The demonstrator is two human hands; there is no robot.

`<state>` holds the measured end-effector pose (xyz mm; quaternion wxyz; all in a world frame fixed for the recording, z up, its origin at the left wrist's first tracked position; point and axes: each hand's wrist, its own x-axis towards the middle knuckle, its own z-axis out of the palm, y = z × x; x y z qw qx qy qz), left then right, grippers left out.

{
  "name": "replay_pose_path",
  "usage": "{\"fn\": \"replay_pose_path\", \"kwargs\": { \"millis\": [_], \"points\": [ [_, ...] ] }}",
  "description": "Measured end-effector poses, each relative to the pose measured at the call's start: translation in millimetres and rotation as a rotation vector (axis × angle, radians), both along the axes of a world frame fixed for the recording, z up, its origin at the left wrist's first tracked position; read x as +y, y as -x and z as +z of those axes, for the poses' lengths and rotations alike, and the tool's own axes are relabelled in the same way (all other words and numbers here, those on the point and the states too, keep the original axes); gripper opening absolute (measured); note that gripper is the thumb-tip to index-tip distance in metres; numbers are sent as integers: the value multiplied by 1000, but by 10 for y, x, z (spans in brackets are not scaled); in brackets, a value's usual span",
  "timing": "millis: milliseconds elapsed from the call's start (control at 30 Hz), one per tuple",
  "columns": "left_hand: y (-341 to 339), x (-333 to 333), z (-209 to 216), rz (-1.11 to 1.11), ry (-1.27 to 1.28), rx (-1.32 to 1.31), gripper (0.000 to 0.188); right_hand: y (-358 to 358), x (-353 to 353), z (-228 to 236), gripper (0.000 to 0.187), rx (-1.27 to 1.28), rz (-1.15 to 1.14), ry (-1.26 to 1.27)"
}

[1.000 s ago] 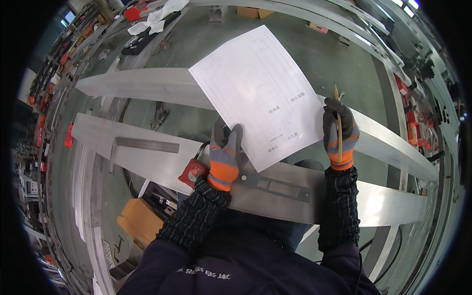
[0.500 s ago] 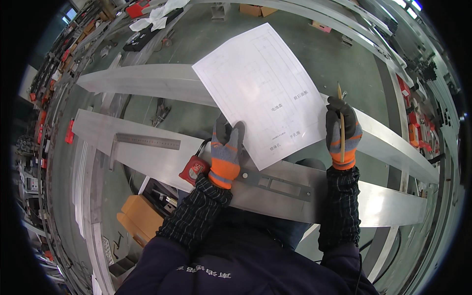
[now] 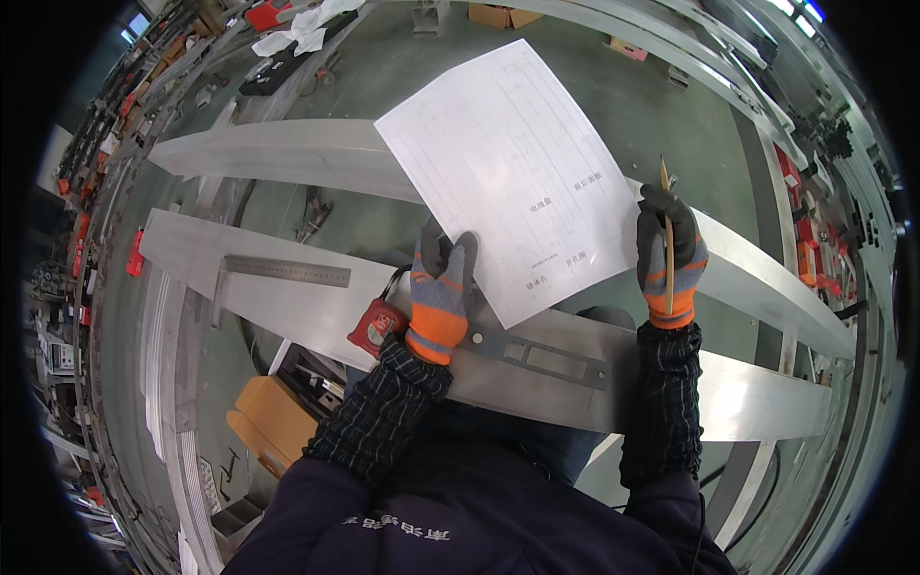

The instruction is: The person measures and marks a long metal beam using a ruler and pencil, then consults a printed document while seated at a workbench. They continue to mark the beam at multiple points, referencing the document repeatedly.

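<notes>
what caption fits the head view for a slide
Gloved left hand holds a paper sheet over aluminium beams; right hand grips a pencil.

Paper sheet (image 3: 517, 172) across two aluminium beams (image 3: 278, 153); steel ruler (image 3: 286, 271) left on nearer beam; tape measure (image 3: 376, 326) below it, slotted plate (image 3: 546, 356) right.

brown cardboard boxes (image 3: 500, 14) | top centre floor | possibly a screen (image 3: 137, 24), top left
</notes>
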<state>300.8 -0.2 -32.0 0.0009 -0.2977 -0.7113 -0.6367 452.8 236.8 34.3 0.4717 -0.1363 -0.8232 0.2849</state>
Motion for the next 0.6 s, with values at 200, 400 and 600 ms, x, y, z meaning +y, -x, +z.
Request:
{"fn": "replay_pose_path", "kwargs": {
  "millis": [200,400,600],
  "points": [
    [-4,-3,17,-60,-22,-190,36,-12,-2,16,22,-1,11,9],
    [0,-14,67,-86,-67,-312,38,-11,6,2,21,-7,-3,-7],
    [21,-4,-41,-90,-67,-293,34,-12,20,-18,22,9,22,-15]
  ]
}}
